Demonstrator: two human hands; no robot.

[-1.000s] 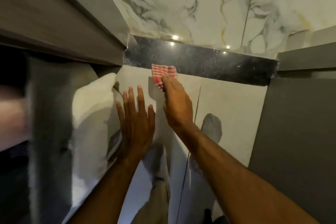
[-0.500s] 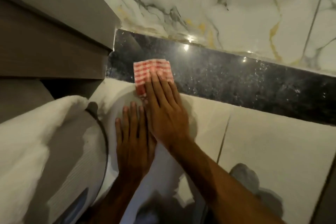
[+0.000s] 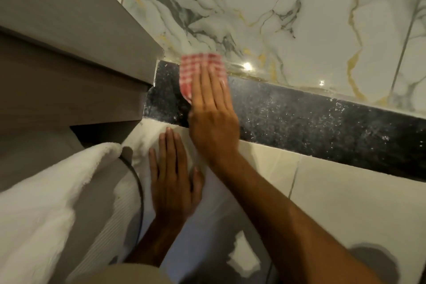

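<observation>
A red-and-white checked cloth [image 3: 196,69] lies against the black speckled skirting band [image 3: 299,117] where it meets the marble wall tile. My right hand [image 3: 213,120] presses flat on the cloth with straight fingers, covering its lower right part. My left hand [image 3: 171,177] rests flat on the glossy white floor tile [image 3: 345,203] just below, fingers straight, holding nothing.
A grey cabinet [image 3: 69,57] juts out at the left, close to the cloth. A white towel [image 3: 46,196] hangs at the lower left over a ribbed surface. White marble wall tiles [image 3: 299,18] with grey and gold veins rise above the band.
My right hand has pushed the cloth up from the floor edge across the black band to its top edge. The camera has come closer. My left hand stays flat on the tile.
</observation>
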